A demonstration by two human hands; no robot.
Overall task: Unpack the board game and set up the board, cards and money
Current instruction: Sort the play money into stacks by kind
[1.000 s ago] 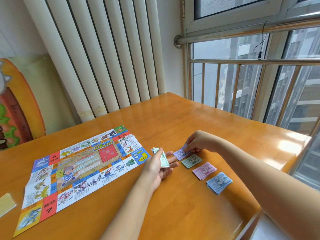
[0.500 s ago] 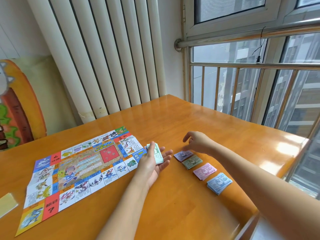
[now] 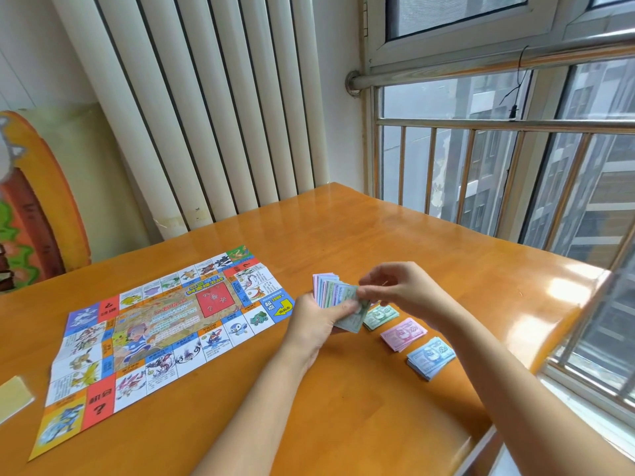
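The colourful paper game board [image 3: 165, 334] lies unfolded on the left half of the wooden table [image 3: 343, 242]. My left hand [image 3: 318, 319] holds a fanned stack of play money [image 3: 335, 293] upright. My right hand [image 3: 400, 288] pinches the top note of that stack at its right edge. To the right, sorted piles lie in a row: green notes [image 3: 381, 316], pink notes [image 3: 403, 333] and blue notes [image 3: 431, 357]. A purple pile seen earlier is hidden behind my hands.
A pale yellow card or pad [image 3: 13, 398] lies at the table's left edge. A white radiator [image 3: 206, 108] stands behind the table, and a window with a metal railing [image 3: 498, 159] is at the right. A painted orange board [image 3: 31, 207] leans at the left.
My right hand left the purple pile on the table and came back to the stack in my left hand. My left hand tilted the stack upright and fanned it.
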